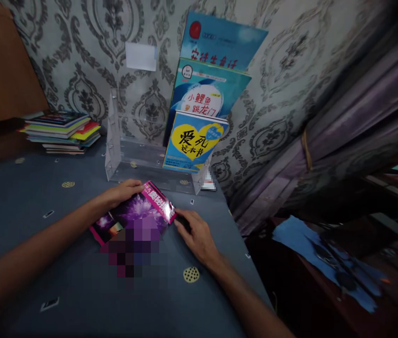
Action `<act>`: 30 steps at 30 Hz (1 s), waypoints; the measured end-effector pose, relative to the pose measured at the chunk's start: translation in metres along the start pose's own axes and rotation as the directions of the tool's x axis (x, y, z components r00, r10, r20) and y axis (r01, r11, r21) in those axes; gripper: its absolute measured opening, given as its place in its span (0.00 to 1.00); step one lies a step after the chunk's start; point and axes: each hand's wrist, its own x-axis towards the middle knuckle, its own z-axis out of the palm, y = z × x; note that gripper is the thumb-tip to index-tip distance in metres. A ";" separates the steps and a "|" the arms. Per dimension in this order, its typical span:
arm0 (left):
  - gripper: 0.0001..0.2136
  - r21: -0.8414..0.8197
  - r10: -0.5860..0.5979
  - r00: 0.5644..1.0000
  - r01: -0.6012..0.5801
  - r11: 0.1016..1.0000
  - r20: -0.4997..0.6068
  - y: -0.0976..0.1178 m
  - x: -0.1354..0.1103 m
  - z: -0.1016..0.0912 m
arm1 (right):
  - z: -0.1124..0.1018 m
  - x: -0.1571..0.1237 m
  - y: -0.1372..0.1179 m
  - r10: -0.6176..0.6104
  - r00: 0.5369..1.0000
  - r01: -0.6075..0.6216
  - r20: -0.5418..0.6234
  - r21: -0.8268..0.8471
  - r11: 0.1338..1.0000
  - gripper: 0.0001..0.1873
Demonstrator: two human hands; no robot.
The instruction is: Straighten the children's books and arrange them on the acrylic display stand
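Observation:
A purple and pink book (139,209) with a glossy cover is held between my two hands, tilted a little above the blue tablecloth; its lower part is pixelated. My left hand (127,191) grips its upper left edge, fingers bent along the side. At the upper right corner, my right hand (197,232) pinches the cover between thumb and fingers. Just behind the book stands a clear acrylic rack (113,141). On its right side it carries a yellow and blue book (194,143), a teal book (213,82) and a taller blue book (227,40), in rising tiers.
A stack of books (61,131) lies at the back left of the patterned tablecloth (68,300). Behind the rack is a damask-papered wall (86,89). A purple curtain (290,173) hangs on the right, above a lower dark red surface with a blue cloth (301,239).

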 end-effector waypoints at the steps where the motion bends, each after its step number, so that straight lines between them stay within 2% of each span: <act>1: 0.20 -0.060 -0.004 1.000 0.004 0.998 0.010 0.003 -0.002 0.002 | 0.000 0.001 0.000 0.001 1.000 -0.001 -0.009 0.025 1.000 0.14; 4: 0.21 -0.166 0.032 0.999 -0.030 0.986 0.011 0.012 -0.008 0.009 | -0.001 0.002 0.000 0.026 0.998 -0.020 -0.053 0.105 0.994 0.13; 7: 0.22 -0.218 0.069 0.998 -0.064 0.974 0.013 0.019 -0.014 0.016 | 0.000 0.003 0.000 0.109 0.990 -0.090 -0.094 0.191 0.977 0.13; 11: 0.23 -0.216 0.131 0.991 -0.132 0.967 -0.016 0.024 -0.020 0.025 | 0.004 0.004 0.002 0.237 0.961 -0.163 -0.140 0.404 0.900 0.13; 17: 0.23 -0.233 0.116 0.993 -0.122 0.965 -0.039 0.029 -0.029 0.037 | 0.001 0.010 0.003 0.432 0.901 -0.281 -0.036 0.710 0.645 0.15; 21: 0.24 -0.281 0.103 0.994 -0.109 0.953 -0.038 0.032 -0.032 0.044 | 0.000 0.013 0.002 0.527 0.847 -0.216 -0.070 0.861 0.461 0.19; 24: 0.23 -0.298 0.102 0.993 -0.115 0.948 -0.061 0.031 -0.031 0.045 | -0.002 0.015 -0.001 0.598 0.801 -0.222 0.021 0.939 0.264 0.25; 27: 0.22 -0.312 0.087 0.993 -0.107 0.944 -0.077 0.027 -0.028 0.044 | -0.006 0.015 -0.006 0.565 0.801 -0.301 0.200 0.949 0.091 0.22; 30: 0.21 -0.318 0.079 0.994 -0.100 0.943 -0.078 0.022 -0.025 0.043 | -0.011 0.013 -0.010 0.511 0.812 -0.331 0.281 0.944 0.007 0.18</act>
